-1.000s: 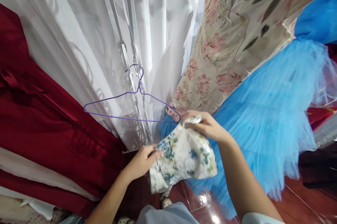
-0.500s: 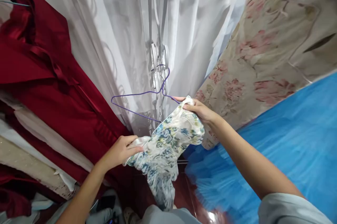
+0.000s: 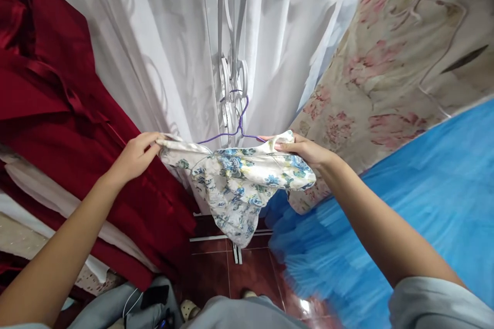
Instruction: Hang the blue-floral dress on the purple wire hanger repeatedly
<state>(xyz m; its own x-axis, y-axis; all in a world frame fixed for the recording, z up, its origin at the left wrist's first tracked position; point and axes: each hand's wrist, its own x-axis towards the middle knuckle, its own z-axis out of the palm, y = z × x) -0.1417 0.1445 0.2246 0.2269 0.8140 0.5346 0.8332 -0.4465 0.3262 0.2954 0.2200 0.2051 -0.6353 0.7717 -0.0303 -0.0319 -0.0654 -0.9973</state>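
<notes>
Between my hands a white dress (image 3: 239,179) with blue and yellow flowers is stretched across a purple wire hanger (image 3: 241,125). My left hand (image 3: 135,159) pinches the dress at its left shoulder, drawn out to the side. At the other shoulder, my right hand (image 3: 304,150) grips the cloth with the thumb on top and fingers behind, close to the hanger's right arm. The hanger's hook hangs at a white stand (image 3: 231,74). Its lower part is hidden behind the dress, whose skirt dangles below in a point.
Dark red garments (image 3: 111,164) hang on the left. On the right are a beige floral cloth (image 3: 347,97) and a blue ruffled garment (image 3: 378,205). A white curtain (image 3: 170,35) hangs behind. Below lie red floor tiles (image 3: 210,272) and a grey seat or bag with a black phone-like object (image 3: 155,296).
My left hand has moved up and left, pulling its side of the dress over the hanger's left arm. The dress has risen and spread wide; my right hand has shifted slightly right.
</notes>
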